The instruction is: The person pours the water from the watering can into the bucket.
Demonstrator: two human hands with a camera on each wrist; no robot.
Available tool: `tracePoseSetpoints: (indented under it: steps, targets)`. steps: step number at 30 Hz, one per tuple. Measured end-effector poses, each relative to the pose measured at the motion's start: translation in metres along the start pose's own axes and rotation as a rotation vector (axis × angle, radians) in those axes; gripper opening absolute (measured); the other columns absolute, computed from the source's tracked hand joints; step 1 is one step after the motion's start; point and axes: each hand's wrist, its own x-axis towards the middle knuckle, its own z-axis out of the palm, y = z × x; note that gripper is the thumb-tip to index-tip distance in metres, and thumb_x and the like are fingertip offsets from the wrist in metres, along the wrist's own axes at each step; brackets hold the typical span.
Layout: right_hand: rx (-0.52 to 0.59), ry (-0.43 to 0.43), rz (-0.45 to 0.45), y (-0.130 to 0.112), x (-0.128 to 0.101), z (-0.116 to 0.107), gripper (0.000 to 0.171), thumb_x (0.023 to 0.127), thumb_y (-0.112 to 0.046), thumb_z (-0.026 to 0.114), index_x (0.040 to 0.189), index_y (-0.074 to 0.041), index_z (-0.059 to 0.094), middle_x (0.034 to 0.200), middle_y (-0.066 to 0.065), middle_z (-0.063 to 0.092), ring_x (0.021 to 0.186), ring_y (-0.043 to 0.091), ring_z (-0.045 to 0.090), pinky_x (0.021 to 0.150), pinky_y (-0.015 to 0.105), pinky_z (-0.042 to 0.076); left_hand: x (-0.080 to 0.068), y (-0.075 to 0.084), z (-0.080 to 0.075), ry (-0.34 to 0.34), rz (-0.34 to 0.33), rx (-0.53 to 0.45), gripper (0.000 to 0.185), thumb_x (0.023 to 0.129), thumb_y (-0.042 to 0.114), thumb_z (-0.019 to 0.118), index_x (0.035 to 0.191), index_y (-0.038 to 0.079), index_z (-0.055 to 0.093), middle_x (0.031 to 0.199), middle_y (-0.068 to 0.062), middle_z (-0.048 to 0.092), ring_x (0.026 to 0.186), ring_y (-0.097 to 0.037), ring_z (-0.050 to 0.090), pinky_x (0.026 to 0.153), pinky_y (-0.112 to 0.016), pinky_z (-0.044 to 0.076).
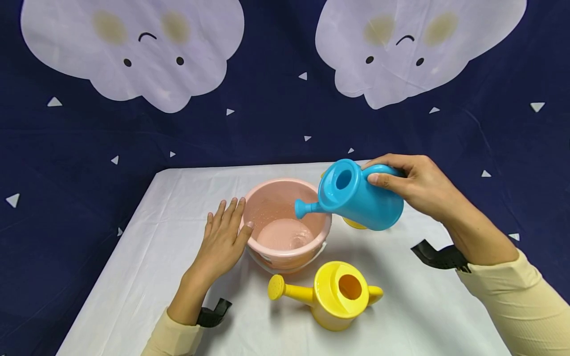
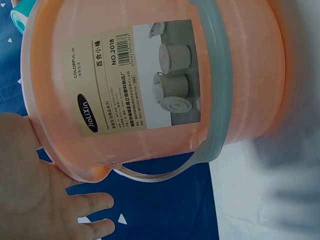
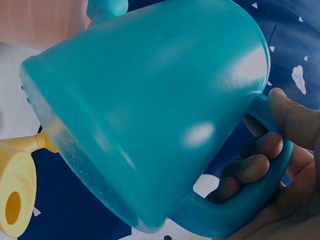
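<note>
- Right hand (image 1: pixel 418 188): fingers (image 3: pixel 250 167) curled through the handle of the blue watering can (image 1: pixel 360 198), thumb on top; firm grip, can held in the air.
- Blue can tipped, spout (image 1: pixel 305 207) pointing left and down over the rim of the pink bucket (image 1: pixel 267 198) (no stream of water discernible).
- Left hand (image 1: pixel 222 242): fingers straight and close together, palm flat against the bucket's outer left wall, thumb near the rim; nothing clasped.
- Bucket stands upright on the desk (image 1: pixel 147 257), centre of it. Inside looks wet, a pale glistening pool at the bottom.
- Left wrist view: printed label (image 2: pixel 135 80) on the bucket wall, grey bail handle (image 2: pixel 220 85) lying down along the side.
- Yellow watering can (image 1: pixel 338 296) upright on the desk, just in front of the bucket, spout to the left, untouched.
- A yellow object (image 1: pixel 354 223) partly hidden behind the blue can (cannot identify).
- Desk under a white cloth; dark blue backdrop (image 1: pixel 276 123) with white clouds behind.
</note>
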Motion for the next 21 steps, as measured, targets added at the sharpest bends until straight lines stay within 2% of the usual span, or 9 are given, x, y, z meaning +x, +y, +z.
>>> tracePoseSetpoints:
  steps: [11,21]
  targets:
    - [-0.001,-0.005,0.002,-0.0010,0.0006,-0.0005,0.027,0.089,-0.035,0.064,0.114,-0.025,0.068,0.116,0.002,0.068,0.098,0.006,0.060,0.090,0.043,0.049,0.0003,-0.0002,0.0000,-0.001,-0.001,0.002,0.061,0.101,0.047,0.029,0.153,0.020,0.013,0.159,-0.012,0.015,0.149,-0.033,0.000,0.117,-0.059,-0.001]
    - [-0.028,-0.008,-0.004,-0.0014,0.0019,-0.0012,0.026,0.088,-0.035,0.065,0.113,-0.027,0.068,0.115,-0.001,0.068,0.098,0.003,0.060,0.087,0.031,0.048,0.0008,-0.0005,0.0005,-0.005,-0.004,-0.001,0.061,0.101,0.047,0.029,0.153,0.020,0.012,0.159,-0.012,0.014,0.148,-0.033,0.000,0.116,-0.059,-0.001]
